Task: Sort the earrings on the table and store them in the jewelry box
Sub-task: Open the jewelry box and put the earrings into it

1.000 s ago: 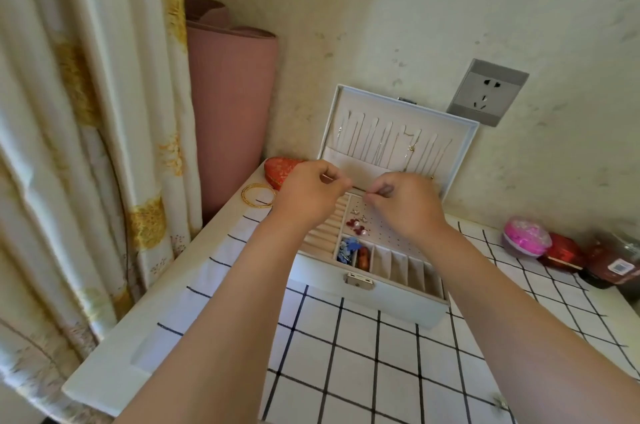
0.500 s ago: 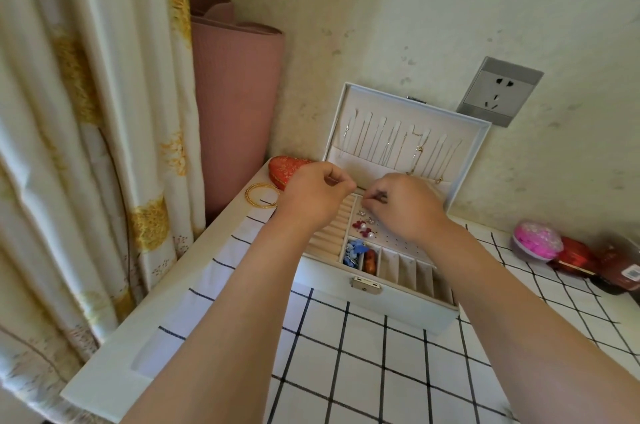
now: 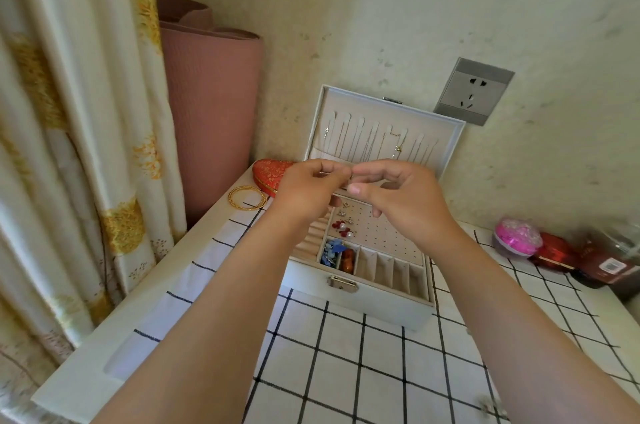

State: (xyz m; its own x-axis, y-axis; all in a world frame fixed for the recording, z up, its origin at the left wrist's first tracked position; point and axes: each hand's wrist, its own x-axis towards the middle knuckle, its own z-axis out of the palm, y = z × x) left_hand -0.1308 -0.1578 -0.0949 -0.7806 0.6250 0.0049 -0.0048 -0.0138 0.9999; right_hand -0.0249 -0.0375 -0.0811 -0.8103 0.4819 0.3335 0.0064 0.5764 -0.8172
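The white jewelry box (image 3: 360, 305) stands open on the checked table, its lid leaning on the wall. My left hand (image 3: 308, 191) and my right hand (image 3: 401, 201) are raised above its back half with fingertips meeting. Between them they pinch a tiny thin earring (image 3: 350, 176), mostly hidden by my fingers. Small studs (image 3: 343, 213) and red-and-pearl earrings (image 3: 342, 228) sit on the perforated panel. Blue pieces (image 3: 331, 250) and an amber piece (image 3: 347, 259) lie in the front slots. Thin chains hang inside the lid (image 3: 381, 143).
Gold bangles (image 3: 246, 197) and a red heart-shaped case (image 3: 272, 171) lie left of the box. A pink rolled mat (image 3: 211, 104) and a curtain (image 3: 69, 146) stand at the left. A pink container (image 3: 516, 238), a red tin (image 3: 554, 252) and a dark jar (image 3: 609, 260) sit at the right edge.
Both hands have lifted from the box's stud panel and their fingertips have come together above it. The studs and red earrings under them now show.
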